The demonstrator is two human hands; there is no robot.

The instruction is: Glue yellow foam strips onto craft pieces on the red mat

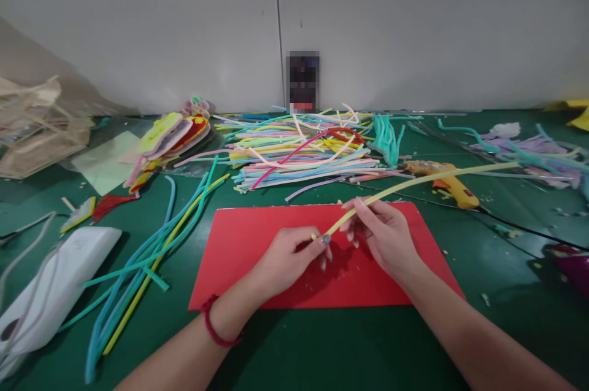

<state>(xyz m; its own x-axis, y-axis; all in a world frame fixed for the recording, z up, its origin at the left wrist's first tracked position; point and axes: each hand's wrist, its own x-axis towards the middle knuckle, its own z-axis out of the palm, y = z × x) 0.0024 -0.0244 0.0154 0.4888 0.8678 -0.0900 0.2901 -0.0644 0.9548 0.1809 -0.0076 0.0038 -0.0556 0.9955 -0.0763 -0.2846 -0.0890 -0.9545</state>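
A pale yellow pipe cleaner [427,180] stretches between my hands above a red board [230,256]. My left hand [288,259] pinches its near end between thumb and fingers; a small grey round spot shows at the thumb tip, and I cannot tell what it is. Further along the stem, my right hand [389,234] grips it with thumb and fingertips. From there the long free end runs up and to the right, passing over a yellow glue gun [460,189] that lies on the green table.
Behind the board lies a heap of coloured pipe cleaners [299,164]. A phone-like dark object [302,81], blurred out, leans on the wall. At left are loose blue-green stems [133,268], a white corded device [69,280] and colourful fuzzy crafts [170,133]. The glue gun's cord trails right.
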